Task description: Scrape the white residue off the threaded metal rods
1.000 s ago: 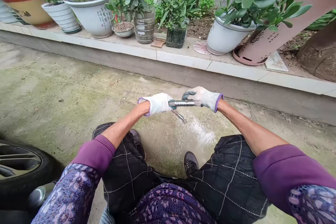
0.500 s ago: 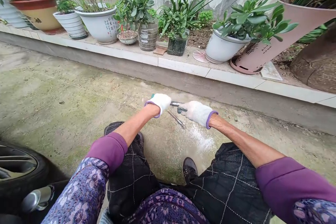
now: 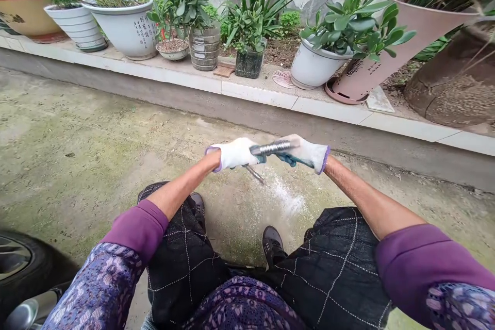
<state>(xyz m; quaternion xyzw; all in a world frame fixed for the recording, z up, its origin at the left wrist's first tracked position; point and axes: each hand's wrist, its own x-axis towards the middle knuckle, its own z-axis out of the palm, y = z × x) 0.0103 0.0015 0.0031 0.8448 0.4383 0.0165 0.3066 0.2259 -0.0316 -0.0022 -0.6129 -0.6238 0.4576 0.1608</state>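
Observation:
Both of my hands wear white knit gloves with dark teal palms and purple cuffs. My left hand (image 3: 236,153) is closed around the left end of a silver ridged metal rod (image 3: 274,147). The rod's right part lies against the fingers of my right hand (image 3: 307,152), which look curled at it, though motion blurs them. Some of my right glove's teal palm side shows below the rod. A second thin metal rod (image 3: 256,175) slants below my left hand, seemingly on the ground; the glove hides its upper end. White powder (image 3: 288,198) is scattered on the concrete.
Beyond my hands runs a low tiled ledge (image 3: 259,97) with several potted plants, among them a white pot (image 3: 317,69) and a tall pink pot (image 3: 361,75). A car wheel (image 3: 23,263) and a metal cup (image 3: 31,309) are at lower left.
My hands have tilted, and more of the ridged rod shows, now across my right hand's fingers. My right glove's teal palm side has come into sight. The view has shifted slightly right.

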